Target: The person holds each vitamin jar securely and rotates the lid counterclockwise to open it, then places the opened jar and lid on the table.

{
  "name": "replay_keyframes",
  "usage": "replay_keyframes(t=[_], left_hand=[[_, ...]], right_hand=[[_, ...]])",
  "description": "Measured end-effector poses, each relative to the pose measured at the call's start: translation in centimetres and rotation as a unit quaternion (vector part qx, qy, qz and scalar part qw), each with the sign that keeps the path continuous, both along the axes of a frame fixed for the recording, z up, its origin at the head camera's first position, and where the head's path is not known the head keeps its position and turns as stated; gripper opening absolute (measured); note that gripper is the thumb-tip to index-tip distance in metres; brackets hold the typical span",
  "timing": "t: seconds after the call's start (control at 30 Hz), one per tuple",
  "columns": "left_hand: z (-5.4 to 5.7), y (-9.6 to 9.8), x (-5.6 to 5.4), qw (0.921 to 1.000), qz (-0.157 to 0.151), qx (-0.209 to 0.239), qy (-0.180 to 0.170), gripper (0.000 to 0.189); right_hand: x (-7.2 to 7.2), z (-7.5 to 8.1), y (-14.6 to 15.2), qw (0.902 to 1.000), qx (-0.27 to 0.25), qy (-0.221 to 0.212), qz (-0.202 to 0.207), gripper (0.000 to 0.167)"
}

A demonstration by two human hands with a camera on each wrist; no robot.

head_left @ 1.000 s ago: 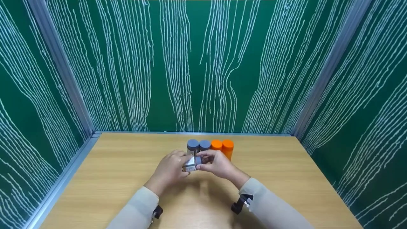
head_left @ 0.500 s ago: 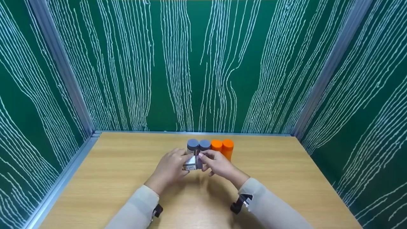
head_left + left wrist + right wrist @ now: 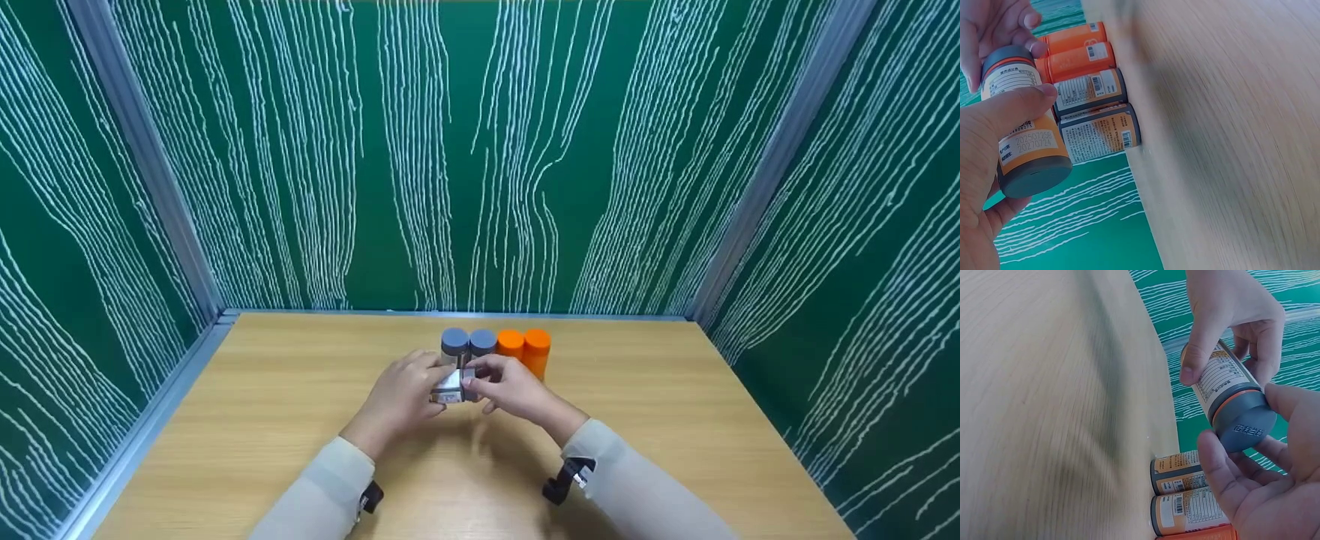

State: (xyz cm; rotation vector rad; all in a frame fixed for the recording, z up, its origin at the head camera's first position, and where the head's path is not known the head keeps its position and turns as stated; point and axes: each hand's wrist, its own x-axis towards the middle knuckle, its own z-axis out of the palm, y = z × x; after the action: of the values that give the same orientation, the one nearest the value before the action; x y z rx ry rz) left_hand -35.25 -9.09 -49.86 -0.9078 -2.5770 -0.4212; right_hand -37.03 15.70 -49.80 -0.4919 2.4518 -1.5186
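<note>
A supplement-style bottle (image 3: 1044,146) with an orange and white label and dark grey ends lies tilted between both hands above the table. My left hand (image 3: 401,390) grips its body, thumb across the label. Its dark grey cap (image 3: 1241,422) faces my right hand (image 3: 517,386), whose thumb and fingers pinch the cap's edge. An orange ring shows at the cap's base in the right wrist view. Just beyond the hands, two grey-capped bottles (image 3: 454,341) and two orange bottles (image 3: 537,349) stand side by side in a row, partly hidden by the hands.
The wooden table (image 3: 660,420) spreads around the hands. Green panels (image 3: 480,150) with wavy white lines rise at the back and both sides, joined by grey metal posts (image 3: 150,150). Both wrists carry dark straps (image 3: 574,476) over light sleeves.
Half a second ago the right fingers were shifted and more spread at the cap; now the thumb is back against it. The left hand and the standing bottles have stayed in place.
</note>
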Motion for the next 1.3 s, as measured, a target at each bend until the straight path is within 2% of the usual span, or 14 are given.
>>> replay_keyframes(t=[0.37,0.63,0.9,1.3], left_hand=[[0.1,0.05,0.14,0.9998,0.003,0.009,-0.018,0.062],[0.12,0.23,0.19,0.9991,0.002,0.024,-0.035,0.062],[0.14,0.3,0.05,0.9998,-0.012,0.018,-0.003,0.061],[0.22,0.37,0.28,0.9999,-0.009,0.013,-0.007,0.061]], right_hand=[[-0.02,0.31,0.18,0.9993,0.014,0.031,0.015,0.041],[-0.02,0.25,0.17,0.9998,0.005,-0.012,-0.014,0.046],[0.04,0.04,-0.02,0.9998,-0.002,-0.019,-0.009,0.047],[0.08,-0.05,0.08,0.9998,0.008,-0.009,-0.013,0.042]])
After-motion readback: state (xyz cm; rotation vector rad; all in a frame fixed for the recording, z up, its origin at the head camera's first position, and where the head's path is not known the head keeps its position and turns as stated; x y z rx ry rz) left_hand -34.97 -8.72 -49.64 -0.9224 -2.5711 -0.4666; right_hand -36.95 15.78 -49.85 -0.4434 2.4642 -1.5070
